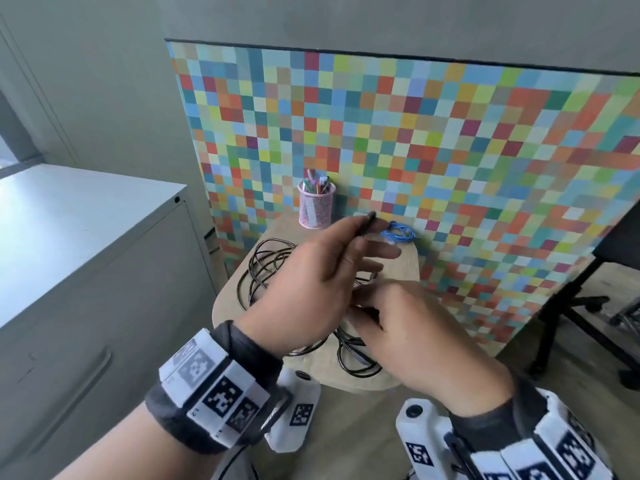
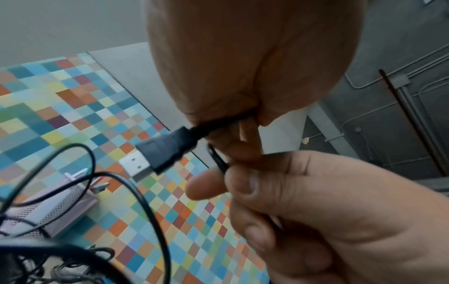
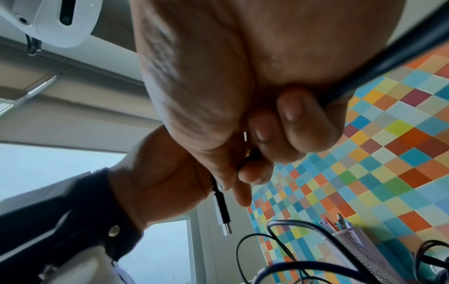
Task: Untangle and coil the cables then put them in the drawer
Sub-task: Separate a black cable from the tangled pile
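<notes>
A tangle of black cable [image 1: 266,268] lies in loops on a small round wooden table [image 1: 407,268]. Above it my left hand [image 1: 363,237] pinches the cable just behind its black USB plug [image 2: 165,151], so the plug sticks out past the fingers. Just below, my right hand [image 1: 360,303] has its fingers curled round the same thin black cable [image 2: 218,159]. In the right wrist view the plug [image 3: 222,211] hangs under the left hand. A small blue cable [image 1: 398,233], coiled, lies at the table's far edge.
A pink mesh pen cup [image 1: 317,206] stands at the back of the table against a checkered multicolour panel [image 1: 450,150]. A grey cabinet [image 1: 86,237] with a drawer, its handle [image 1: 79,386] showing, stands to the left. An office chair base [image 1: 581,306] is on the right.
</notes>
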Demonstrator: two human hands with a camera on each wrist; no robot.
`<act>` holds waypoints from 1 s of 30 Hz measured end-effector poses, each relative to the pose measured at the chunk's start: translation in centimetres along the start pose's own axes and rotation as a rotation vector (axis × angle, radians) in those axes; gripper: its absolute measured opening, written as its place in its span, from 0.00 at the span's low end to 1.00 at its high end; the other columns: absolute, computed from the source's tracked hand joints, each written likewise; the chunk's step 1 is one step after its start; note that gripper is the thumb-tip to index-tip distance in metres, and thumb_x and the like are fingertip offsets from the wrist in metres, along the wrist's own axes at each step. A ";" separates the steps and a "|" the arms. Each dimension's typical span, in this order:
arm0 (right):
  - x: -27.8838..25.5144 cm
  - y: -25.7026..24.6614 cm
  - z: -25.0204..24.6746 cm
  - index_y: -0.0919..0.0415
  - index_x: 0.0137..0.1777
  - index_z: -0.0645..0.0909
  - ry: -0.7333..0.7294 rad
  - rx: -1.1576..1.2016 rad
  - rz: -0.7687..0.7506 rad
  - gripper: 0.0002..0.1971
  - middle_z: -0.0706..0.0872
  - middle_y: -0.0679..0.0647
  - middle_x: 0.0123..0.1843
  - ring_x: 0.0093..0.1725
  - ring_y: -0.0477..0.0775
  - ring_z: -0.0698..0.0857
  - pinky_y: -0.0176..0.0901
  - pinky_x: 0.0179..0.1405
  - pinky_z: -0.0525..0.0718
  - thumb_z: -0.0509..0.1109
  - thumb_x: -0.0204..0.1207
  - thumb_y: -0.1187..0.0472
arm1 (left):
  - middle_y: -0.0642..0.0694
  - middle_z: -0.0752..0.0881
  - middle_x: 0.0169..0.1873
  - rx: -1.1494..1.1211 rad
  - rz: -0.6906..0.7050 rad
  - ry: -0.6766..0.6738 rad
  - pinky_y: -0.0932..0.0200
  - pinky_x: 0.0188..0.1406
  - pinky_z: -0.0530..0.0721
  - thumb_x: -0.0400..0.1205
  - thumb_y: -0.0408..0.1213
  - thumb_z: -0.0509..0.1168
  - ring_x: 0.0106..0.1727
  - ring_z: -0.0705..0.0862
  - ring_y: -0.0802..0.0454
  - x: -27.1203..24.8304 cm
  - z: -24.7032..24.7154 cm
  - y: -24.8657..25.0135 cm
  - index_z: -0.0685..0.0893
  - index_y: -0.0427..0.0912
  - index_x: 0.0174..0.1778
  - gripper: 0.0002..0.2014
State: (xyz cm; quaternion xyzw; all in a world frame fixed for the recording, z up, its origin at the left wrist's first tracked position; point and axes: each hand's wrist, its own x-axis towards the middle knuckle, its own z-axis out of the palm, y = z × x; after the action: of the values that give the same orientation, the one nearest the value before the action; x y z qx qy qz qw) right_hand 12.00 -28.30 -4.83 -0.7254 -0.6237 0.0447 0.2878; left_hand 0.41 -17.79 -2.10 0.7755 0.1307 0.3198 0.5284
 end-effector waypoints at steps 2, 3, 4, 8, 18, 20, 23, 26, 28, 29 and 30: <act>0.2 0.2 0.1 0.46 0.52 0.87 0.010 0.014 -0.017 0.08 0.81 0.43 0.38 0.40 0.49 0.81 0.50 0.38 0.79 0.66 0.87 0.53 | 0.52 0.94 0.54 -0.035 0.019 0.046 0.61 0.59 0.86 0.95 0.35 0.51 0.60 0.91 0.57 0.4 -0.3 0.1 0.79 0.42 0.74 0.16; 0.3 0.0 0.2 0.46 0.56 0.87 0.002 0.009 -0.030 0.09 0.78 0.41 0.38 0.41 0.46 0.79 0.47 0.40 0.77 0.64 0.88 0.56 | 0.50 0.94 0.53 -0.111 0.025 0.063 0.61 0.61 0.85 0.95 0.34 0.51 0.60 0.91 0.55 0.6 -0.5 0.3 0.79 0.41 0.73 0.16; 0.4 -0.2 0.3 0.47 0.59 0.85 -0.014 0.001 -0.042 0.10 0.76 0.40 0.40 0.42 0.44 0.76 0.44 0.42 0.76 0.63 0.88 0.58 | 0.48 0.95 0.52 -0.188 0.026 0.056 0.60 0.64 0.85 0.95 0.33 0.50 0.61 0.91 0.53 0.8 -0.6 0.6 0.79 0.41 0.73 0.15; 0.4 -0.6 -0.2 0.34 0.41 0.77 0.004 0.165 0.007 0.20 0.79 0.37 0.32 0.35 0.39 0.77 0.30 0.35 0.72 0.63 0.84 0.65 | 0.55 0.94 0.52 -0.070 0.017 -0.046 0.57 0.64 0.87 0.94 0.34 0.51 0.58 0.91 0.53 0.6 -0.1 1.1 0.79 0.53 0.67 0.14; -1.5 -0.7 -3.5 0.48 0.36 0.86 -0.231 0.118 0.105 0.12 0.83 0.36 0.27 0.30 0.39 0.79 0.33 0.29 0.74 0.75 0.82 0.53 | 0.46 0.88 0.39 0.825 0.052 -0.339 0.45 0.45 0.78 0.93 0.44 0.54 0.42 0.83 0.42 0.4 -0.4 -0.6 0.81 0.42 0.49 0.14; -1.9 0.0 -4.1 0.44 0.43 0.89 -0.139 0.058 0.120 0.06 0.86 0.34 0.29 0.30 0.39 0.82 0.33 0.29 0.75 0.74 0.81 0.48 | 0.49 0.85 0.35 0.861 0.057 -0.319 0.44 0.43 0.80 0.93 0.46 0.54 0.38 0.82 0.45 0.4 -1.0 -0.7 0.80 0.45 0.47 0.15; -2.4 1.7 -5.3 0.35 0.47 0.91 0.025 -0.005 0.128 0.09 0.90 0.32 0.36 0.34 0.38 0.87 0.45 0.38 0.87 0.69 0.79 0.40 | 0.56 0.81 0.27 0.609 -0.126 -0.382 0.57 0.36 0.77 0.93 0.46 0.56 0.30 0.77 0.57 0.4 -2.5 -0.9 0.89 0.48 0.48 0.17; -2.3 2.4 -6.0 0.38 0.49 0.93 0.208 0.014 0.033 0.10 0.91 0.32 0.43 0.44 0.37 0.89 0.45 0.44 0.89 0.71 0.79 0.41 | 0.54 0.68 0.22 0.244 -0.280 -0.491 0.59 0.26 0.65 0.94 0.43 0.57 0.26 0.65 0.52 0.0 -3.1 -0.9 0.90 0.43 0.41 0.21; -2.0 2.4 -6.1 0.41 0.49 0.94 0.290 0.102 -0.019 0.09 0.92 0.32 0.45 0.47 0.36 0.90 0.35 0.46 0.86 0.72 0.79 0.44 | 0.54 0.67 0.20 0.015 -0.276 -0.484 0.64 0.25 0.65 0.93 0.41 0.57 0.23 0.63 0.52 -0.4 -2.9 -1.1 0.83 0.40 0.34 0.22; -1.8 2.3 -6.0 0.41 0.49 0.93 0.319 0.164 -0.026 0.08 0.92 0.30 0.46 0.49 0.34 0.90 0.28 0.46 0.84 0.72 0.79 0.45 | 0.51 0.66 0.20 -0.146 -0.280 -0.460 0.63 0.25 0.68 0.91 0.41 0.57 0.22 0.62 0.52 -0.5 -2.7 -1.1 0.80 0.41 0.33 0.21; -1.5 2.2 -5.8 0.39 0.49 0.92 0.340 0.218 -0.022 0.07 0.92 0.27 0.47 0.50 0.31 0.90 0.23 0.47 0.81 0.72 0.79 0.46 | 0.49 0.64 0.21 -0.320 -0.291 -0.433 0.60 0.26 0.71 0.89 0.41 0.56 0.21 0.60 0.52 -0.5 -2.6 -1.1 0.79 0.42 0.33 0.19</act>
State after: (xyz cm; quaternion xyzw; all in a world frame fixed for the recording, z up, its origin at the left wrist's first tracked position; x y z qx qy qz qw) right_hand 16.10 -31.91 -1.51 -0.6802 -0.5655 -0.0143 0.4662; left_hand -1.44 -15.71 -2.66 0.7059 0.0727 0.0847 0.6995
